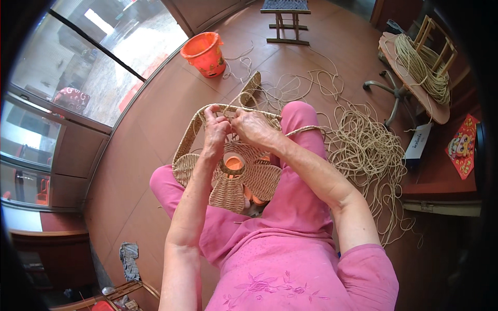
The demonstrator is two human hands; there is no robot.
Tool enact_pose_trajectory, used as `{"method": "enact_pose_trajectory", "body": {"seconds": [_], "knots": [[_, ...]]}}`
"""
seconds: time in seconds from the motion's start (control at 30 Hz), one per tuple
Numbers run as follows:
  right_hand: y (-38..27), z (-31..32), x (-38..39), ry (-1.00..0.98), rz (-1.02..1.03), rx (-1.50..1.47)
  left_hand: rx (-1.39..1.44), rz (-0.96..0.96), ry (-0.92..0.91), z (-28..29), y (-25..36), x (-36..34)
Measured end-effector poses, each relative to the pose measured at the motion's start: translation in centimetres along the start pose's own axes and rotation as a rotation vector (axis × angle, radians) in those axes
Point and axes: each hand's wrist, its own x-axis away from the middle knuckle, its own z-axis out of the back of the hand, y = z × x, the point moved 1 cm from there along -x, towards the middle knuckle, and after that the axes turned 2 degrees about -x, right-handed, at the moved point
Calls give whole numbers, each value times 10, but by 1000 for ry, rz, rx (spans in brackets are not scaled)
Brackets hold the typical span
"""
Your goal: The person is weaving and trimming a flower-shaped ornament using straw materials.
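A flower-shaped piece woven of tan straw cord (226, 193), with broad petals round a central ring, rests across my lap between my knees. A raised woven rim runs along its left and far sides. At that far rim, my left hand (215, 129) has its fingers closed in a pinch on the cord. Close beside it, my right hand (252, 127) is also closed, its fingertips at the same spot. A loop of cord (236, 98) rises just beyond the fingers. From the work, a thicker cord strand (306, 128) passes over my right knee. My fingertips partly hide the exact grip.
A big tangled cord pile (363, 142) lies on the floor at right. An orange bucket (203, 54) stands far left, near glass doors. A small stool (287, 23) is at the back. Coiled cord (423, 67) hangs over a board on a wheeled chair base at far right.
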Motion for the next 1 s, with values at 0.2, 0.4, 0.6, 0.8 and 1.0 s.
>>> {"method": "enact_pose_trajectory", "body": {"seconds": [0.2, 0.4, 0.6, 0.8, 1.0], "knots": [[15, 49, 29, 10, -337, -1111, -630, -226, 205, 13, 40, 5], [166, 256, 167, 850, -60, -1837, -869, -556, 1, -5, 73, 43], [339, 482, 510, 1341, -322, -956, -1174, -562, -552, -107, 12, 37], [187, 202, 317, 702, -551, -781, -701, -1113, -470, -190, 53, 111], [5, 129, 180, -128, -364, -1090, -361, -1394, -682, -227, 117, 224]]}}
